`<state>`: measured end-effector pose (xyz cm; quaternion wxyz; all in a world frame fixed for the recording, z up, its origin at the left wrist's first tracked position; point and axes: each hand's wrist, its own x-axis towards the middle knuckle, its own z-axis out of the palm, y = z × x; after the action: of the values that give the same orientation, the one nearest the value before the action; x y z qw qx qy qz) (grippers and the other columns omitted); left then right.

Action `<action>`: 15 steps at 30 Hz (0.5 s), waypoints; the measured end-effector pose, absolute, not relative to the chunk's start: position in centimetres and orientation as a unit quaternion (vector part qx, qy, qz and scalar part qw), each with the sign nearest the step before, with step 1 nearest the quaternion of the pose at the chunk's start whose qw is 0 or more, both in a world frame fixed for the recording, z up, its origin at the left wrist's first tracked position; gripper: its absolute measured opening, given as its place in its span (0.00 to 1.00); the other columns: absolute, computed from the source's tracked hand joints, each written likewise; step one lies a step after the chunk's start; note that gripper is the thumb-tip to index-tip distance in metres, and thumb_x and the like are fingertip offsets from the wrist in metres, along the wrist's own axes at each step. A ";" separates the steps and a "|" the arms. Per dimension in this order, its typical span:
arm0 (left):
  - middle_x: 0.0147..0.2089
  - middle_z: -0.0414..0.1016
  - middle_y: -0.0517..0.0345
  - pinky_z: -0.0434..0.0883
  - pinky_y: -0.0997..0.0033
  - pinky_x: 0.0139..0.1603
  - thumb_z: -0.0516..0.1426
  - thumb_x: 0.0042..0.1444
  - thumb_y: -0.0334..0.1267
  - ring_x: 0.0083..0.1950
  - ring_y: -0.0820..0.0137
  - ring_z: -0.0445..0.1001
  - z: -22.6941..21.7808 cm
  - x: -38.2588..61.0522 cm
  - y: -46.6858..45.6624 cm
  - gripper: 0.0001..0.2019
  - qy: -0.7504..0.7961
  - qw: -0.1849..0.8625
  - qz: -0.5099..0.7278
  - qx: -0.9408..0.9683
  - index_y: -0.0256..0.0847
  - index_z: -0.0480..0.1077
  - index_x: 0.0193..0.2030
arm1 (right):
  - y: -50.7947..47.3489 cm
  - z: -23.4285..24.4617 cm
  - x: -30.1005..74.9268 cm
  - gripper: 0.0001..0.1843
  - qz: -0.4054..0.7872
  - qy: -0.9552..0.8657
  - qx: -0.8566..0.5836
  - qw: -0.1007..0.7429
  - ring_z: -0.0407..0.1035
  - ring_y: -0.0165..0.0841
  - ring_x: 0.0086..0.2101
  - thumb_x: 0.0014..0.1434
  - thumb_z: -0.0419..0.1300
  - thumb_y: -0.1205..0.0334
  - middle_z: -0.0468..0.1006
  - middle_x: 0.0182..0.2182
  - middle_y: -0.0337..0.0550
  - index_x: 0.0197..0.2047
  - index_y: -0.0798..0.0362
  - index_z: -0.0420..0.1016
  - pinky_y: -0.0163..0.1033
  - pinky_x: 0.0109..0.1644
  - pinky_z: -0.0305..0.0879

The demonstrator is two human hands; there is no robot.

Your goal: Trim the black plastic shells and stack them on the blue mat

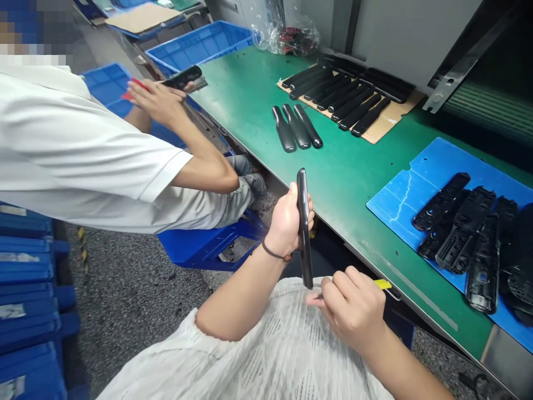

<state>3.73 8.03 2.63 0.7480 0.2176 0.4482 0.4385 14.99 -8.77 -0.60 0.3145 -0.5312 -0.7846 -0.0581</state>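
Note:
My left hand (285,222) is shut around a long, narrow black plastic part (305,228), holding it upright in front of my chest. My right hand (350,308) is closed near that part's lower end. It grips a small tool with a yellow handle (382,284), whose thin tip reaches toward the bottom of the part. The tip's exact contact is hidden by my fingers. Just beyond my hands, three similar glossy black parts (296,126) lie side by side on a green work mat (350,161).
Several black parts lie on a cardboard sheet (395,118). Black ribbed housings (462,233) rest on a blue mat (395,203) at right. A co-worker (83,144) at left handles a black part (183,78). Blue crates (25,261) stack on the floor; a plastic bag (291,33) sits behind.

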 end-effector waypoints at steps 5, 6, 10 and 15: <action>0.21 0.58 0.67 0.51 0.79 0.13 0.47 0.72 0.58 0.14 0.79 0.52 2.1 2.0 9.9 0.26 0.453 0.721 0.456 0.257 0.41 0.62 0.29 | -8.0 -0.4 15.5 0.30 -0.004 -0.726 -0.591 0.352 0.66 0.38 0.35 0.73 0.52 0.38 0.74 0.36 0.48 0.57 0.60 0.67 0.42 0.37 0.61; 0.21 0.59 0.66 0.53 0.78 0.14 0.47 0.71 0.59 0.15 0.78 0.53 1.9 1.6 10.6 0.26 0.463 0.701 0.461 0.286 0.41 0.62 0.30 | -7.7 -0.4 15.7 0.26 -0.004 -0.718 -0.603 0.347 0.67 0.39 0.37 0.75 0.51 0.43 0.74 0.38 0.49 0.57 0.60 0.66 0.42 0.39 0.63; 0.25 0.65 0.61 0.66 0.72 0.24 0.43 0.71 0.58 0.22 0.72 0.64 1.7 1.3 14.6 0.26 0.540 0.493 0.439 0.521 0.40 0.67 0.33 | -6.8 -0.2 16.5 0.18 -0.048 -0.727 -0.620 0.291 0.67 0.36 0.34 0.75 0.43 0.69 0.74 0.33 0.43 0.58 0.54 0.70 0.40 0.34 0.58; 0.40 0.77 0.53 0.73 0.64 0.48 0.64 0.59 0.41 0.42 0.62 0.77 2.2 6.0 20.6 0.12 0.546 0.331 0.351 0.685 0.39 0.71 0.47 | -6.6 0.2 17.8 0.14 -0.074 -0.680 -0.647 0.336 0.63 0.32 0.27 0.74 0.56 0.57 0.69 0.24 0.37 0.35 0.50 0.71 0.41 0.31 0.51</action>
<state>5.99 20.59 2.16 0.3306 0.6851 0.5461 0.3508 17.82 -6.56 0.16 0.3364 -0.6470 -0.6802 -0.0742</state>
